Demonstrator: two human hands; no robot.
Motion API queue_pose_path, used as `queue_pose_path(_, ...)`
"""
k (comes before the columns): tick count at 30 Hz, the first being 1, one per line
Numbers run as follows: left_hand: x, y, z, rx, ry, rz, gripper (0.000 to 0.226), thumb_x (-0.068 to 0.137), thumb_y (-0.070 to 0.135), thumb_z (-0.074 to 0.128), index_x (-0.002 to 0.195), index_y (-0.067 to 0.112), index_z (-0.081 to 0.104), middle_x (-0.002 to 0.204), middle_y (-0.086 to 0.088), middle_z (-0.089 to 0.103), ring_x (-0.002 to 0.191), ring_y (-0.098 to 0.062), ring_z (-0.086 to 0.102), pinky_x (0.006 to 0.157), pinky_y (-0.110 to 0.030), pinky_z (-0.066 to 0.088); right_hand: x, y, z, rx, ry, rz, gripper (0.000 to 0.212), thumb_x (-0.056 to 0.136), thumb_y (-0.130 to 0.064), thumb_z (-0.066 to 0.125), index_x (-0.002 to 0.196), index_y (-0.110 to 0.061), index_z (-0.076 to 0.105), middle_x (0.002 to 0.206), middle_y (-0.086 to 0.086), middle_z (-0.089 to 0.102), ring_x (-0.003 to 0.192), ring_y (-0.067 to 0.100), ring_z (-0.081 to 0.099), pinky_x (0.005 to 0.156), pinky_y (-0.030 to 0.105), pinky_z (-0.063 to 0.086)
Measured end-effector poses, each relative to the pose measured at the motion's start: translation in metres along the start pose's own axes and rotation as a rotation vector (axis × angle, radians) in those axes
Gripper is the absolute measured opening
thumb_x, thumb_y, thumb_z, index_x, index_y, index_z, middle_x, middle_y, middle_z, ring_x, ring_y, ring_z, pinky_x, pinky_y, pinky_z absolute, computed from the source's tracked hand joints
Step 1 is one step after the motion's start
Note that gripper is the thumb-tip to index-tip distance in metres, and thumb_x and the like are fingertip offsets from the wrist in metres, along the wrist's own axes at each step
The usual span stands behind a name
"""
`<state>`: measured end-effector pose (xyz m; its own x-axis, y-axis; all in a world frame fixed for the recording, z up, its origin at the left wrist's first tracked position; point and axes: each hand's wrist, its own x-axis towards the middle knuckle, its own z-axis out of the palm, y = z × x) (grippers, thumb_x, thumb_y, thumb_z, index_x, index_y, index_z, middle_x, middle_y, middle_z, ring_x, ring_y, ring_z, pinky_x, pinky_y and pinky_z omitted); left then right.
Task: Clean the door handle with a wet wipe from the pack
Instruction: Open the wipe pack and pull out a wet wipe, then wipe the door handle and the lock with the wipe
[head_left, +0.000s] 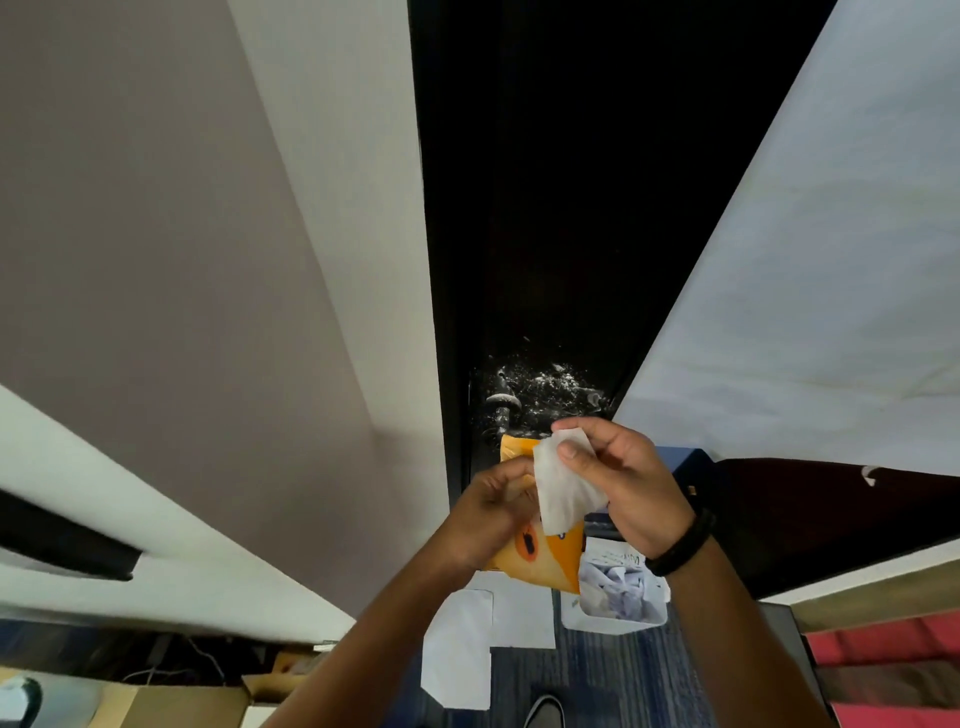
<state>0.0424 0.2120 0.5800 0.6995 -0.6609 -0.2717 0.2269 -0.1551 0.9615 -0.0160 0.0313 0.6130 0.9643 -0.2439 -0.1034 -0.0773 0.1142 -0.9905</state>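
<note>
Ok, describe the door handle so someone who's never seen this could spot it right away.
Find the dark door between the pale walls. Low on its left edge, just above the hands and the orange wipe pack, sits the door handle: a dark knob whose rim catches the light, beside white speckles.

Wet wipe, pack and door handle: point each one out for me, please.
wet wipe (563, 488): head view, middle of the white sheet.
pack (550, 564): head view, orange lower face below the wipe.
door handle (503, 401): head view, pale top of the lever on the dark door.
</note>
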Motion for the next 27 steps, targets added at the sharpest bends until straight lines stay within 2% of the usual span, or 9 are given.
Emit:
queue_pose_path(4, 0.003, 0.003, -0.001, -0.059, 0.139, -0.037, 0.031, 0.101, 0.037, 0.065, 0.112, 0.009, 0.074, 0.100, -0.018, 0.080, 0.081, -0.034, 0.073, 0.072, -0.040, 0.059, 0.010, 0.003, -0.008, 0.057, 0.123, 0.011, 0.030, 0.083, -0.024, 0.074, 0.110, -0.010, 0.076, 0.106, 0.012, 0.076, 0.102, 0.029, 0.069, 0.083, 0.041, 0.059)
queue_pose_path(7, 0.003, 0.003, -0.004, -0.110, 0.205, -0.082, 0.032, 0.102, 0.033, 0.065, 0.109, 0.002, 0.069, 0.102, -0.019, 0.080, 0.090, -0.041, 0.075, 0.080, -0.046, 0.060, 0.016, 0.004, -0.014, 0.085, 0.153, 0.038, 0.029, 0.084, -0.035, 0.076, 0.107, -0.018, 0.079, 0.112, 0.016, 0.073, 0.109, 0.034, 0.067, 0.085, 0.046, 0.057)
queue_pose_path(9, 0.003, 0.003, -0.005, -0.126, 0.229, -0.106, 0.032, 0.102, 0.034, 0.064, 0.110, 0.004, 0.070, 0.102, -0.016, 0.081, 0.095, -0.042, 0.076, 0.088, -0.052, 0.062, 0.015, 0.004, -0.015, 0.041, 0.088, 0.096, 0.049, 0.075, -0.051, 0.085, 0.113, -0.021, 0.076, 0.118, 0.015, 0.071, 0.113, 0.032, 0.067, 0.088, 0.048, 0.059)
queue_pose_path(10, 0.003, 0.002, -0.005, -0.136, 0.237, -0.118, 0.032, 0.102, 0.035, 0.064, 0.111, 0.005, 0.071, 0.102, -0.016, 0.081, 0.096, -0.043, 0.076, 0.089, -0.054, 0.062, 0.014, 0.004, -0.016, 0.000, 0.032, 0.125, 0.056, 0.072, -0.049, 0.088, 0.118, -0.021, 0.074, 0.120, 0.014, 0.070, 0.112, 0.031, 0.068, 0.087, 0.047, 0.060)
queue_pose_path(13, 0.002, -0.001, -0.009, -0.148, 0.215, -0.133, 0.036, 0.103, 0.035, 0.063, 0.110, 0.000, 0.069, 0.104, -0.022, 0.079, 0.088, -0.042, 0.071, 0.083, -0.049, 0.058, 0.012, 0.000, -0.017, -0.056, -0.159, 0.173, 0.055, 0.078, -0.014, 0.084, 0.130, -0.016, 0.064, 0.121, 0.016, 0.072, 0.108, 0.030, 0.072, 0.081, 0.036, 0.062)
queue_pose_path(15, 0.001, -0.003, -0.011, -0.110, 0.175, -0.166, 0.037, 0.102, 0.041, 0.061, 0.114, 0.007, 0.070, 0.104, -0.015, 0.081, 0.092, -0.038, 0.076, 0.085, -0.044, 0.061, 0.011, -0.003, -0.018, -0.008, -0.225, 0.166, 0.055, 0.081, -0.004, 0.079, 0.133, -0.013, 0.062, 0.121, 0.020, 0.072, 0.110, 0.033, 0.071, 0.084, 0.037, 0.061)
queue_pose_path(19, -0.002, -0.013, -0.011, -0.017, 0.077, -0.237, 0.030, 0.104, 0.044, 0.058, 0.125, 0.027, 0.070, 0.113, -0.001, 0.082, 0.101, -0.023, 0.080, 0.097, -0.043, 0.063, 0.011, -0.004, -0.008, 0.144, -0.231, 0.127, 0.052, 0.082, -0.006, 0.078, 0.132, -0.014, 0.066, 0.124, 0.028, 0.067, 0.110, 0.033, 0.068, 0.092, 0.041, 0.059)
queue_pose_path(24, -0.005, -0.012, -0.005, 0.015, -0.019, -0.241, 0.012, 0.104, 0.033, 0.061, 0.111, 0.040, 0.067, 0.099, 0.012, 0.080, 0.084, -0.004, 0.079, 0.074, -0.020, 0.062, 0.012, 0.011, 0.003, -0.029, -0.175, 0.044, 0.044, 0.085, -0.013, 0.078, 0.127, -0.019, 0.068, 0.119, 0.015, 0.073, 0.114, 0.035, 0.069, 0.096, 0.053, 0.058)
queue_pose_path(27, -0.006, -0.013, -0.005, -0.005, -0.003, -0.277, 0.015, 0.104, 0.028, 0.060, 0.115, 0.037, 0.065, 0.104, 0.006, 0.078, 0.092, -0.012, 0.078, 0.089, -0.033, 0.065, 0.014, 0.015, 0.004, -0.337, -0.070, -0.016, 0.055, 0.082, -0.027, 0.084, 0.130, -0.026, 0.058, 0.119, 0.001, 0.069, 0.110, 0.021, 0.069, 0.089, 0.031, 0.060)
